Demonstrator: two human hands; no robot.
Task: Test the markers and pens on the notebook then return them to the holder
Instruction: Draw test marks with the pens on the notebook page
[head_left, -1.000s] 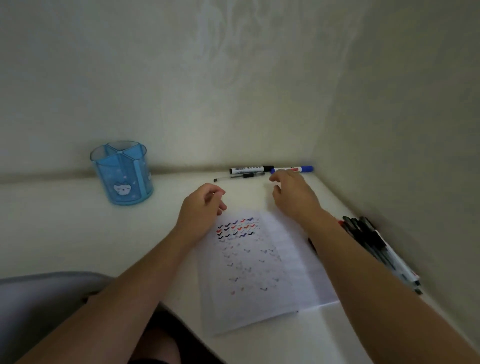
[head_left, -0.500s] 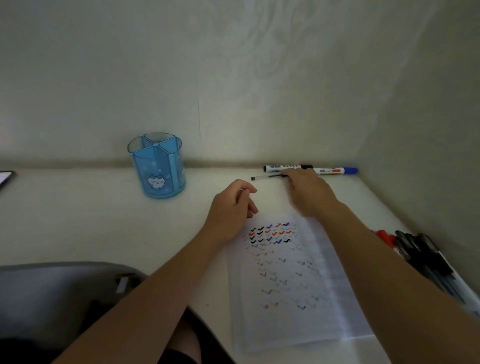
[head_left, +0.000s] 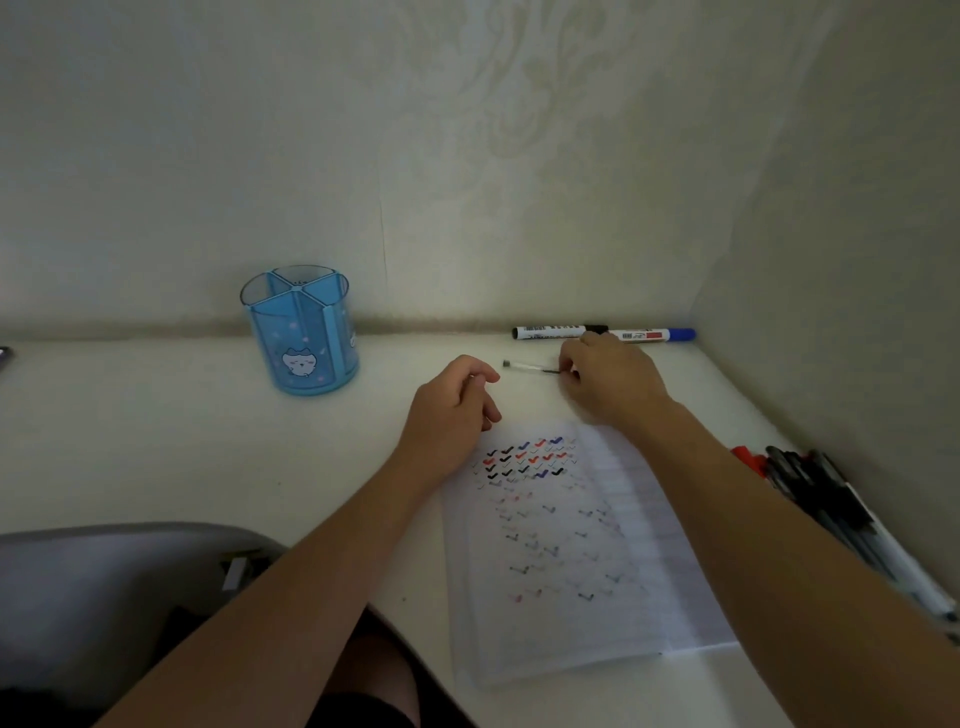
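An open notebook (head_left: 571, 561) with rows of red, blue and black check marks lies on the white desk. Beyond it my right hand (head_left: 610, 382) pinches one end of a thin clear pen (head_left: 527, 367) that lies flat on the desk. My left hand (head_left: 452, 410) rests at the notebook's top left corner, fingers loosely curled and holding nothing. Two white markers lie along the back wall, one black-capped (head_left: 550, 331), one blue-capped (head_left: 657, 335). The blue divided holder (head_left: 301, 332) stands upright at the back left with nothing visible in it.
A pile of dark pens and a red-capped marker (head_left: 831, 514) lies along the right wall. A grey chair (head_left: 104, 587) sits at the lower left. Walls close the desk at the back and right. A dark object peeks in at the left edge (head_left: 4, 354).
My right hand came back from the markers at the wall and took hold of the thin pen, drawing it slightly nearer. The camera view shifted left. My left hand stayed put.
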